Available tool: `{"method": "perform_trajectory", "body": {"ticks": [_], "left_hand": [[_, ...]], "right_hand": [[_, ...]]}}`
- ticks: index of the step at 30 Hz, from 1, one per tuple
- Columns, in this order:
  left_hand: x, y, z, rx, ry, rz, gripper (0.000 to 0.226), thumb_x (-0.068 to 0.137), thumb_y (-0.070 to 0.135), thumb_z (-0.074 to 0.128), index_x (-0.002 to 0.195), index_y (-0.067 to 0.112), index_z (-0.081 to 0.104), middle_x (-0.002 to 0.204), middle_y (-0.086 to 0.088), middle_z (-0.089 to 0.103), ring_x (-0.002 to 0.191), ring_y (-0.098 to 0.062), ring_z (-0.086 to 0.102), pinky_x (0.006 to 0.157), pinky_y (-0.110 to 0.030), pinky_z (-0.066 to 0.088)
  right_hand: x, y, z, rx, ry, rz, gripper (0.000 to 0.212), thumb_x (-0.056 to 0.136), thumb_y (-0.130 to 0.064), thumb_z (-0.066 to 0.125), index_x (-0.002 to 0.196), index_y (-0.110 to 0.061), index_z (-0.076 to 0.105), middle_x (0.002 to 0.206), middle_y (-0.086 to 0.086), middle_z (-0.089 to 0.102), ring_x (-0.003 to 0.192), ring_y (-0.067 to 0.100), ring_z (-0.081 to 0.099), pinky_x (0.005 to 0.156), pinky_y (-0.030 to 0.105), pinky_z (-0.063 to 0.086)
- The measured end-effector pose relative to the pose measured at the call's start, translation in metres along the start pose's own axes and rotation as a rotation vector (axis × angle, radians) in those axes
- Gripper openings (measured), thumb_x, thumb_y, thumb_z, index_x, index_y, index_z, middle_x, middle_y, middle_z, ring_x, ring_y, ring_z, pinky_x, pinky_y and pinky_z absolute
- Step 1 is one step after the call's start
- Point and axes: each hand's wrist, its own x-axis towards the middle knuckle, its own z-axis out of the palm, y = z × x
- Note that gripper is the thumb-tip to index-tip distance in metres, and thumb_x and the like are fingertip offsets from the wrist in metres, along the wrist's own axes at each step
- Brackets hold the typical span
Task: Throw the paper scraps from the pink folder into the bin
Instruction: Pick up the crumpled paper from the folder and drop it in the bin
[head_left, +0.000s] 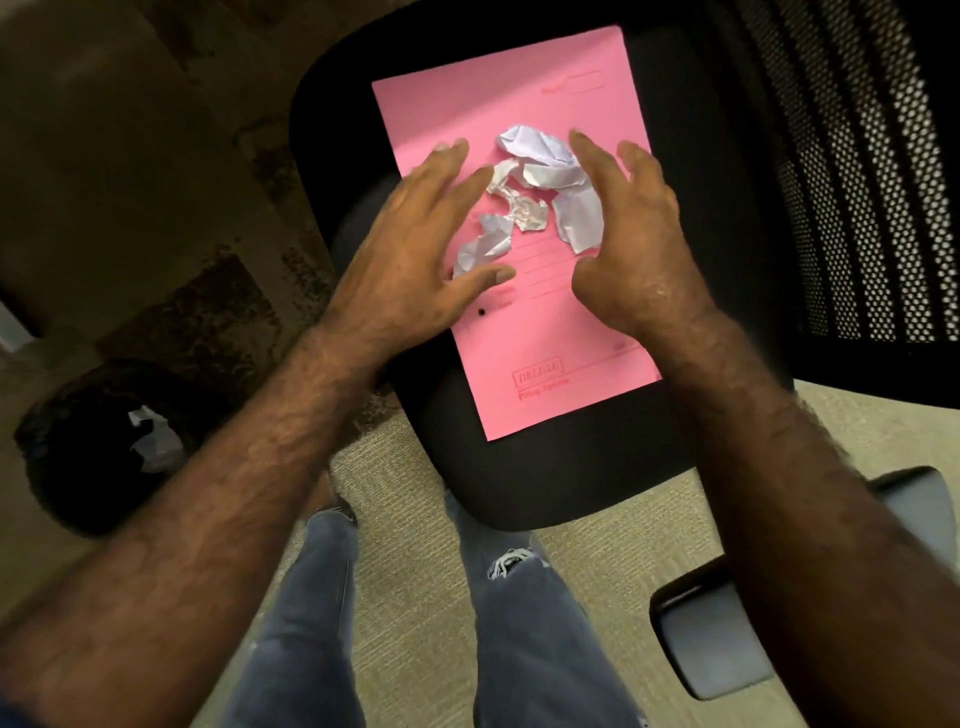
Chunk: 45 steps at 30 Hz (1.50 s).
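A pink folder (540, 364) lies flat on a black office chair seat (519, 478). Several crumpled white paper scraps (535, 192) are heaped on its middle. My left hand (410, 249) hovers at the left side of the heap, fingers spread, thumb near the lowest scrap. My right hand (634, 239) is cupped at the right side of the heap, fingers apart, palm against the rightmost scrap. Neither hand grips anything. A black bin (78, 441) stands on the floor at the lower left, with white paper inside it.
The chair's black mesh backrest (857, 182) rises on the right, and a grey armrest (711, 639) sticks out at the lower right. My legs in blue jeans (524, 623) stand on beige carpet in front of the seat. Dark patterned carpet lies to the left.
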Motion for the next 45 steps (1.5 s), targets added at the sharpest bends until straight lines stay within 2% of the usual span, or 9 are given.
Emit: {"method": "perform_trajectory", "body": {"ticks": [7,10,18,21,25,27,32,39,45], "left_hand": [[0.032,-0.007,-0.014,0.112,-0.15,0.111,0.101,0.093,0.062,0.071,0.169,0.022,0.018,0.179,-0.009,0.008,0.166,-0.025,0.004,0.135,-0.053,0.009],[0.046,-0.008,-0.015,0.148,-0.173,0.137,0.105,0.089,0.067,0.07,0.169,0.026,0.017,0.179,-0.007,0.008,0.166,-0.025,0.004,0.134,-0.054,0.009],[0.069,-0.006,-0.014,0.24,-0.215,0.217,0.107,0.081,0.076,0.069,0.167,0.03,0.024,0.171,-0.006,0.03,0.153,-0.034,0.03,0.12,-0.058,0.026],[0.073,-0.007,-0.015,0.236,-0.237,0.26,0.098,0.084,0.071,0.07,0.164,0.028,0.034,0.158,-0.009,0.045,0.143,-0.032,0.04,0.116,-0.053,0.032],[0.072,-0.007,-0.015,0.142,-0.248,0.27,0.069,0.09,0.053,0.077,0.149,0.024,0.056,0.134,-0.008,0.058,0.123,-0.027,0.05,0.1,-0.037,0.044],[0.07,-0.007,-0.015,0.092,-0.25,0.255,0.058,0.092,0.044,0.079,0.141,0.019,0.063,0.127,-0.008,0.06,0.118,-0.026,0.053,0.094,-0.035,0.047],[0.062,-0.013,-0.015,0.052,-0.2,0.196,0.039,0.097,0.033,0.074,0.13,0.013,0.068,0.122,-0.008,0.064,0.114,-0.024,0.058,0.093,-0.034,0.047],[0.036,-0.026,-0.025,-0.082,-0.037,0.088,0.028,0.095,0.034,0.075,0.115,0.013,0.073,0.109,-0.003,0.068,0.098,-0.018,0.063,0.084,-0.036,0.054],[0.01,-0.047,-0.037,-0.171,0.119,0.006,0.018,0.094,0.019,0.076,0.109,0.009,0.074,0.106,-0.007,0.069,0.095,-0.018,0.064,0.083,-0.033,0.054]], "right_hand": [[0.013,0.012,0.007,-0.044,-0.008,-0.038,0.095,0.081,0.004,0.076,0.157,-0.04,0.038,0.161,0.004,0.033,0.145,0.029,0.038,0.099,0.045,0.054],[0.013,0.017,0.009,-0.079,-0.011,-0.056,0.084,0.083,0.003,0.074,0.151,-0.038,0.045,0.153,0.005,0.039,0.139,0.029,0.041,0.089,0.035,0.049],[0.012,0.015,0.005,-0.078,-0.022,-0.078,0.061,0.089,-0.016,0.083,0.143,-0.026,0.057,0.14,0.006,0.048,0.127,0.026,0.05,0.099,0.036,0.049],[0.011,0.01,0.006,-0.062,-0.025,-0.079,0.055,0.092,-0.025,0.082,0.141,-0.023,0.06,0.135,0.005,0.053,0.112,0.017,0.054,0.091,0.029,0.048],[0.011,0.002,0.008,-0.088,-0.009,-0.101,0.039,0.094,-0.026,0.079,0.13,-0.015,0.068,0.126,0.006,0.066,0.108,0.022,0.062,0.085,0.028,0.045],[0.012,-0.003,0.008,-0.088,-0.01,-0.109,0.032,0.093,-0.026,0.079,0.121,-0.013,0.072,0.119,0.006,0.07,0.102,0.021,0.063,0.082,0.028,0.044],[0.009,-0.016,0.015,-0.023,-0.003,-0.087,0.029,0.09,-0.028,0.083,0.114,-0.014,0.077,0.11,0.002,0.074,0.094,0.016,0.062,0.08,0.027,0.046],[0.005,-0.037,0.025,0.01,0.007,-0.07,0.017,0.088,-0.025,0.081,0.087,-0.009,0.074,0.082,0.004,0.07,0.078,0.022,0.064,0.068,0.036,0.052],[-0.001,-0.067,0.034,0.121,-0.012,-0.053,0.012,0.086,-0.019,0.081,0.083,-0.01,0.074,0.075,0.002,0.069,0.064,0.011,0.059,0.052,0.021,0.043]]}}
